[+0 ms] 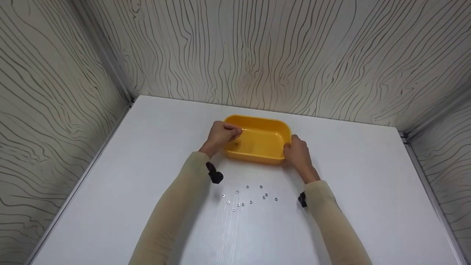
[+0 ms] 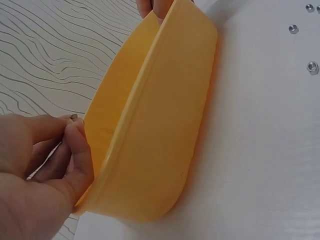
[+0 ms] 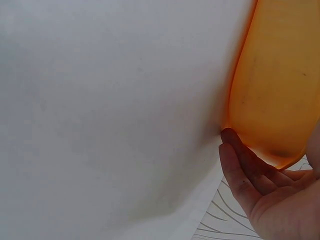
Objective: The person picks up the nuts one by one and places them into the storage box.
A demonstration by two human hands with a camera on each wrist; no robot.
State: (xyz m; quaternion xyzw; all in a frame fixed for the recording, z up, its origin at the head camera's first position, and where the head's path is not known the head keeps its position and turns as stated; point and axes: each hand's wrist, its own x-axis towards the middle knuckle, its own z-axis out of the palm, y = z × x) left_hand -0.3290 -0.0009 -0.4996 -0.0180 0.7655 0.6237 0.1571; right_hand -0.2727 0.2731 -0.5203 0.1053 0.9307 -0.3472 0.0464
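Note:
A yellow plastic tub (image 1: 257, 141) sits toward the back of the white table, its open side up. My left hand (image 1: 222, 134) is at the tub's left end, over its rim. Between thumb and forefinger it pinches a small metal nut (image 2: 74, 117), mostly covered by the fingertips. My right hand (image 1: 298, 151) grips the tub's right end, thumb at the rim; in the right wrist view its fingers (image 3: 240, 160) reach along the outside toward the base. Several loose metal nuts (image 1: 251, 202) lie scattered on the table between the forearms, nearer than the tub.
The white table (image 1: 110, 176) ends at a wood-grain patterned back wall (image 1: 257, 55) close behind the tub. Patterned side panels with metal frame posts (image 1: 99, 48) stand left and right. Black wrist mounts (image 1: 215, 176) sit on both sleeves.

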